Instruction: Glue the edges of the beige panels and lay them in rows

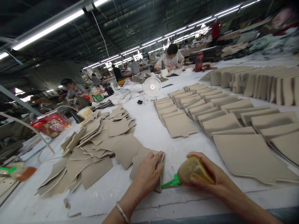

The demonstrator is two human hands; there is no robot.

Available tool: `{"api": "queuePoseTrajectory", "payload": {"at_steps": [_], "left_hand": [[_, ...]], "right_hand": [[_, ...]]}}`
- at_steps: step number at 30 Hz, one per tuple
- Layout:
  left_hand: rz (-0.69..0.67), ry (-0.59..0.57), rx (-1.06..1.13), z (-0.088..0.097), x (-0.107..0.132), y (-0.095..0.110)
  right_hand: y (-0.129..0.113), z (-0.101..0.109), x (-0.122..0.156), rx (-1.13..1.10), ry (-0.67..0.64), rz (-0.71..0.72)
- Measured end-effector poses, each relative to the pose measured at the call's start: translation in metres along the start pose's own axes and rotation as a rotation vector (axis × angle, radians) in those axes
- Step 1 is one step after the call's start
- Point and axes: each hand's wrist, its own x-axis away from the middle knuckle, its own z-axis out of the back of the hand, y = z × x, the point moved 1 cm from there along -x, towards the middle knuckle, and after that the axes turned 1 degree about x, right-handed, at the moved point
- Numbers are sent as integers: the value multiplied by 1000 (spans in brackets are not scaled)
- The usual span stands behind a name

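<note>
My left hand [149, 171] lies palm down on a beige padded panel [140, 160], its fingers stretched toward the panel's right edge. In my right hand [210, 174] is a squeeze bottle [192, 169] of yellowish-brown liquid, tilted on its side. Its green nozzle [171, 181] points left, with the tip at the panel's lower right corner; whether it touches cannot be made out. A loose heap of similar beige panels [93, 149] spreads to the left of my left hand. Overlapping rows of panels [247, 152] lie on the right.
A white table [142, 121] carries everything. Farther back stand a small white fan [152, 87] and a dark red bottle [199, 62]. A red bag [52, 123] sits at the left edge. Co-workers, one a person in a patterned top [170, 59], sit beyond. More panels [261, 81] stand at the right.
</note>
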Motion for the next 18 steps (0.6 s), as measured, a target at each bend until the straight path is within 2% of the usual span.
{"api": "queuePoseTrajectory", "payload": {"at_steps": [5, 10, 15, 18], "left_hand": [[2, 2, 3, 0, 0, 1], [1, -1, 1, 0, 0, 2], [7, 5, -7, 0, 1, 3], [3, 9, -5, 0, 1, 2]], "right_hand": [[1, 5, -3, 20, 124, 6], [2, 3, 1, 7, -11, 11], [0, 4, -1, 46, 120, 25], [-1, 2, 0, 46, 56, 9]]}}
